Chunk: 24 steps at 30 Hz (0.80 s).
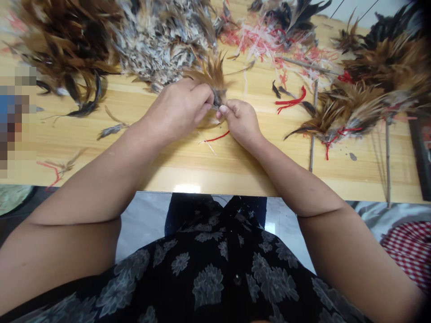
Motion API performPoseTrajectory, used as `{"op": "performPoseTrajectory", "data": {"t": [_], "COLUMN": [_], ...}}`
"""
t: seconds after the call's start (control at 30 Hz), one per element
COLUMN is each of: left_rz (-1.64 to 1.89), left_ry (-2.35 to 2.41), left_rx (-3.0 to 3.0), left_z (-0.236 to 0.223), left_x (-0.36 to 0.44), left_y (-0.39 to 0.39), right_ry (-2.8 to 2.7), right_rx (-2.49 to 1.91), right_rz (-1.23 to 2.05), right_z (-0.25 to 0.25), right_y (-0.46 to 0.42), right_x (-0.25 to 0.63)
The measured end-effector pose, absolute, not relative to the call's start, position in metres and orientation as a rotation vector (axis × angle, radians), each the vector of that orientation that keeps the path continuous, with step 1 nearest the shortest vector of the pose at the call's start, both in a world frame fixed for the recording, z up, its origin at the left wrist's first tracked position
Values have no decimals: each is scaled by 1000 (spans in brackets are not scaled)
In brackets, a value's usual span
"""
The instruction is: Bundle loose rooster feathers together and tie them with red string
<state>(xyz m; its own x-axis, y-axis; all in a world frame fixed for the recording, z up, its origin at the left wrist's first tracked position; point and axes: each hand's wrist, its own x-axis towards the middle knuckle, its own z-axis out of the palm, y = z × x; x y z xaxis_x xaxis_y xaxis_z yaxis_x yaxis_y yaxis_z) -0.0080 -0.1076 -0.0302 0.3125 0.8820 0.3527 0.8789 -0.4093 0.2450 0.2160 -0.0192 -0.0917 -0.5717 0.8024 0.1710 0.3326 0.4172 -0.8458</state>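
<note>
Both hands meet over the tabletop (pixel 208 166), the left hand (pixel 180 107) and right hand (pixel 240 119) each pinching the feather tuft (pixel 212 76) in a tight grip.

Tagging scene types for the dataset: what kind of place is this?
Probably a small craft workshop making feather dusters. Both hands, left hand and right hand, pinch a feather bundle over a wooden table with feather piles and finished dusters.

Two hands (pixel 182 110), one feather bundle (pixel 212 76)
</note>
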Motion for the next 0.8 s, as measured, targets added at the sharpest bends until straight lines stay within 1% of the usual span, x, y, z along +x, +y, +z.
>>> {"op": "performPoseTrajectory", "data": {"t": [0.1, 0.2, 0.33, 0.4, 0.43, 0.6, 0.8], "left_rz": [620, 672, 1024, 1118, 1083, 688, 585], "left_ry": [1769, 1723, 1650, 1656, 1644, 1443, 1473], "left_rx": [2611, 2593, 2561, 2482, 2448, 2427, 2407], "left_z": [-33, -36, -34, -31, -30, -37, -49], "left_x": [-5, -5, -12, -19, -21, -26, -21], "left_y": [-106, -103, -101, -101, -101, -98, -89], "right_ry": [-2152, -2159, -2049, -1970, -1935, -1827, -1843], "right_rx": [-942, -939, -925, -930, -938, -956, -946], "right_rz": [1066, 1056, 1081, 1089, 1090, 1091, 1075], "right_z": [-89, -89, -94, -96, -97, -98, -99], "right_y": [-19, -19, -17, -15, -15, -12, -12], "right_x": [216, 216, 216, 216, 216, 215, 214]}}
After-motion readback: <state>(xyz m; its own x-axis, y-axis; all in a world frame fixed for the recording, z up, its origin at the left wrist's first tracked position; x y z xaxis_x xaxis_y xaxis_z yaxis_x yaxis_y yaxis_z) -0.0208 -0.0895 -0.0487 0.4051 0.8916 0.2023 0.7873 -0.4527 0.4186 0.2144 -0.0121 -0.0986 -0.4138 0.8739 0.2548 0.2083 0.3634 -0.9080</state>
